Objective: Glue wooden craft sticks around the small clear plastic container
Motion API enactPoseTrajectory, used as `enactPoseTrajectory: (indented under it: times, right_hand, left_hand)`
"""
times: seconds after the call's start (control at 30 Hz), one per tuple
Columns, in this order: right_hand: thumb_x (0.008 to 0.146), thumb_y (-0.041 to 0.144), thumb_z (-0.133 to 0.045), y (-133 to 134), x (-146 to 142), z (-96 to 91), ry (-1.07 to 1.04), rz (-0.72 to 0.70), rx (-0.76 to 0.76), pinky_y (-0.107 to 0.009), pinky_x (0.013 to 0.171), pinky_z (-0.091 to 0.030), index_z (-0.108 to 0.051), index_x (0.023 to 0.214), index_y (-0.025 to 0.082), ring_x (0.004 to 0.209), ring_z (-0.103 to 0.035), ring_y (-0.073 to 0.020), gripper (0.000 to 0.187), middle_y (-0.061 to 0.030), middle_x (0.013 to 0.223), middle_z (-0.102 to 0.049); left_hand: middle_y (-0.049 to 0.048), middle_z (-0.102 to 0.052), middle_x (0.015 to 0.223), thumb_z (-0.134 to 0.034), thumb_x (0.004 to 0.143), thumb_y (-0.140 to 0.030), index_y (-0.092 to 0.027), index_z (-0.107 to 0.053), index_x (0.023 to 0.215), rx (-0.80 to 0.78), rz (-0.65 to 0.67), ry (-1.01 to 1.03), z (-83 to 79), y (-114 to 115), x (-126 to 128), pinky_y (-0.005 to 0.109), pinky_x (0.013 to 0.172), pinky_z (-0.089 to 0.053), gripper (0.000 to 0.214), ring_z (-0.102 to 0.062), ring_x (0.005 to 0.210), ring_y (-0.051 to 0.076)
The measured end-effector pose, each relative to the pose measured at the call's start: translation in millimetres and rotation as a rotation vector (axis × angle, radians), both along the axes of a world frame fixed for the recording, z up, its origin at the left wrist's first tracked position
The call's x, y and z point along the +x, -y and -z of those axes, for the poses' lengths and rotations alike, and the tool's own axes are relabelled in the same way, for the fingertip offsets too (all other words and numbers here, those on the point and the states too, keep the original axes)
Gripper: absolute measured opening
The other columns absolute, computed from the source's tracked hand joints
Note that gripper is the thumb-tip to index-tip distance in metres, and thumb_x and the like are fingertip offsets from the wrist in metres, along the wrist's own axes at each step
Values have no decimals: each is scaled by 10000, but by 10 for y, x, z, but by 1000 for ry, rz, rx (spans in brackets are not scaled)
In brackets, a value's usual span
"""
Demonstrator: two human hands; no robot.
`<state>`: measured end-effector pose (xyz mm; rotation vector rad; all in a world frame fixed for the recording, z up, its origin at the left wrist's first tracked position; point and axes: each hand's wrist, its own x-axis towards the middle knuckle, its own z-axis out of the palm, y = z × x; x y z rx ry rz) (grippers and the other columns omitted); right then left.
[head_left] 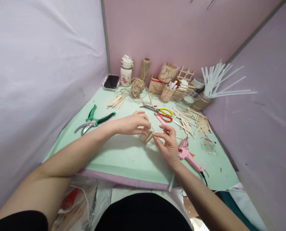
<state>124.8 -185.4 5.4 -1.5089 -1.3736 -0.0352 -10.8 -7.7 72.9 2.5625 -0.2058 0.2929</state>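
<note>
Over the middle of the table, my left hand (135, 123) is closed with its fingertips on a small clear-looking cup that has short wooden craft sticks (147, 137) upright along its side. Most of that cup is hidden by my fingers and the sticks. My right hand (168, 145) comes in from the other side, thumb and forefinger pinched on the edge of one craft stick. Just right of that hand lies a pink glue gun (189, 157), its nozzle pointing away from me. Behind both hands are red-handled scissors (165, 117) and yellow-handled scissors (165, 111).
Green-handled pruning shears (91, 120) lie at the left. Loose craft sticks (185, 122) are scattered at the right, near a bundle of white glue sticks (216, 78). Along the back stand a bottle (126, 72), a twine ball (137, 87) and a pen holder (167, 94).
</note>
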Motion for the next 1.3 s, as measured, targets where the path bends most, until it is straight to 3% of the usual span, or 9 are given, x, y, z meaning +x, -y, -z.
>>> enactPoseTrajectory:
  times: [0.4, 1.13, 1.3]
  right_hand:
    - [856, 226, -658, -4, -50, -30, -46, 36, 48, -439, 934, -441, -684, 902, 274, 1079, -533, -230, 71, -62, 1096, -538]
    - [855, 253, -661, -27, -37, -4, -70, 58, 58, -453, 956, -443, -672, 892, 273, 1107, -523, -235, 43, -64, 1104, -511]
    - [860, 225, -656, -28, -39, -7, -96, 29, 63, -441, 965, -438, -675, 902, 271, 1103, -525, -224, 65, -61, 1101, -504]
  left_hand:
    - [26, -625, 798, -705, 783, -297, -187, -668, 740, 62, -58, 39, 31, 85, 27, 451, 1103, -199, 123, -564, 940, 192]
    - [7, -641, 732, -668, 809, -309, -199, -656, 733, 39, -82, 68, 82, 124, 53, 464, 1126, -137, 134, -576, 958, 189]
    - [40, -672, 835, -675, 792, -333, -192, -667, 803, 89, -123, 91, 71, 148, 73, 472, 1111, -152, 141, -578, 990, 206]
